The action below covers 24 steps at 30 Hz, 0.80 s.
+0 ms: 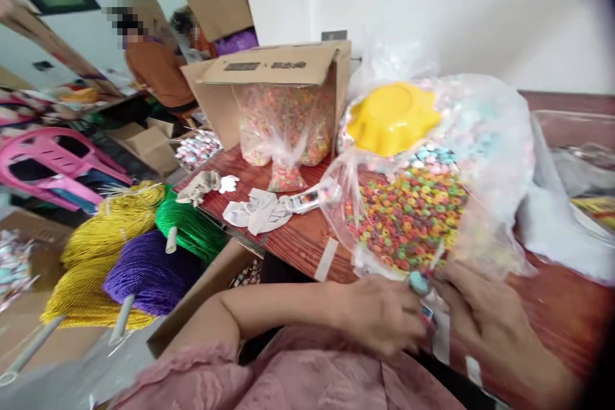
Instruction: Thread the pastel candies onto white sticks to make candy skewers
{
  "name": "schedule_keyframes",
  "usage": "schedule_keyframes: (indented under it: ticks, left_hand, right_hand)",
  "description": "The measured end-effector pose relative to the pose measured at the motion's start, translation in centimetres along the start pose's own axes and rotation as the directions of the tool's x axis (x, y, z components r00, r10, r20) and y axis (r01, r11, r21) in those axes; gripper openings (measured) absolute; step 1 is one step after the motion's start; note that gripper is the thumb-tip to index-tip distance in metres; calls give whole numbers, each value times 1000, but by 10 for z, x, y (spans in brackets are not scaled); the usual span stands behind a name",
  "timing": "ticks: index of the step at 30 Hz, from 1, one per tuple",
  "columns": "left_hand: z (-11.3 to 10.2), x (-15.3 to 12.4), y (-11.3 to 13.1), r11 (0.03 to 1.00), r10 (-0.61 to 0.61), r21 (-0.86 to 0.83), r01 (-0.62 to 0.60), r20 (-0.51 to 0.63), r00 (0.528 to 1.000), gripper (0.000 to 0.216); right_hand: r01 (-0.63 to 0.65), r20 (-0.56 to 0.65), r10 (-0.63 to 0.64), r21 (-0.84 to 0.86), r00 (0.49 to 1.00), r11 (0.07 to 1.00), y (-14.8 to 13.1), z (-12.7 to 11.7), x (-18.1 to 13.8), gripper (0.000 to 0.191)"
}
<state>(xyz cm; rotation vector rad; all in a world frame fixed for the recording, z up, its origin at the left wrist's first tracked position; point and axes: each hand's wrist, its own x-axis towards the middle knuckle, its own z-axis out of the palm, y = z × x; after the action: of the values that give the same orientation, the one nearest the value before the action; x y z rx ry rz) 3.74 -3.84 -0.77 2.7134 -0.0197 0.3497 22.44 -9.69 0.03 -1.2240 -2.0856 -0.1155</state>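
Observation:
Close to the table's front edge, my left hand (384,314) has its fingers curled together, gripping a small pale blue bead-like piece (418,282) that pokes out above the fingertips. My right hand (490,307) comes in from the right, fingertips pinched beside that piece; blur hides what they hold. Just beyond both hands lies a clear plastic bag of small ring-shaped pieces (408,214) in red, orange, yellow and green. Behind it, a larger bag of pastel pieces (432,157) has a yellow scalloped bowl (394,116) upside down on top.
A cardboard box (269,67) holds bagged colourful rings. Crumpled white material (259,211) and a white tape strip (327,259) lie on the red-brown table (298,240). To the left are purple cord bundles (144,272), a pink chair (62,166) and a person in brown (156,70).

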Motion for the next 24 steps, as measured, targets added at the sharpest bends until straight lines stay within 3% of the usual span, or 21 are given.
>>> schedule_keyframes:
  ticks: [2, 3, 6, 7, 9, 11, 12, 15, 16, 17, 18, 19, 20, 22, 24]
  left_hand:
    - [7, -1, -25, 932, -324, -209, 297, -108, 940, 19]
    - [6, -2, -33, 879, -409, -332, 341, -159, 899, 23]
    - [-2, -5, -36, 840, -440, -478, 257, -321, 839, 20]
    - [-2, -5, -33, 851, -438, -464, 245, -369, 820, 31]
    - [3, -7, -25, 826, -512, -481, 294, -420, 749, 78]
    - [13, -13, -22, 702, -618, -646, 299, -345, 707, 109]
    - [18, -19, -22, 605, -636, -752, 262, -259, 727, 111]
    - [24, -44, -21, 321, -580, -930, 182, -41, 814, 76]
    - [21, -55, -19, 284, -594, -940, 189, -18, 804, 62]
    - [17, -67, -17, 289, -649, -936, 199, -39, 760, 51]
    - [10, -80, -15, 282, -691, -935, 216, -42, 722, 46]
    - [2, -92, -13, 217, -721, -952, 216, -7, 693, 48]
    - [-6, -104, -11, 127, -720, -970, 205, 52, 692, 53]
    - [-23, -124, -9, 44, -719, -983, 180, 94, 689, 53]
    - [-36, -138, -6, 88, -759, -947, 309, 137, 637, 36]
  right_hand:
    - [-8, 9, 6, 151, 1000, 988, -12, 7, 2, 14]
    - [-1, 13, -2, 215, 1000, 977, -18, 11, 1, 14]
    - [4, -19, 1, 277, 1000, 961, -22, 23, -2, 18]
    - [-10, -33, 19, 257, 999, 966, -20, 25, -2, 18]
    - [-18, -72, 32, 190, 997, 982, -14, 27, -1, 15]
    - [14, -115, 4, 157, 993, 988, -12, 29, 2, 12]
    - [37, -125, -15, 170, 992, 985, -15, 30, 4, 12]
    - [7, -116, 30, 310, 993, 951, -34, 41, 7, 15]
    - [-41, -106, 85, 361, 991, 932, -42, 46, 8, 16]
    - [-103, -76, 147, 415, 986, 904, -50, 52, 9, 16]
    - [-153, -38, 194, 472, 980, 868, -58, 59, 10, 16]
    - [-188, 16, 211, 523, 977, 831, -65, 66, 11, 18]
    - [-208, 95, 187, 559, 978, 803, -71, 75, 12, 19]
    - [-224, 245, 89, 608, 966, 762, -81, 95, 15, 17]
    - [-285, 378, 36, 627, 925, 725, -91, 118, 18, 18]
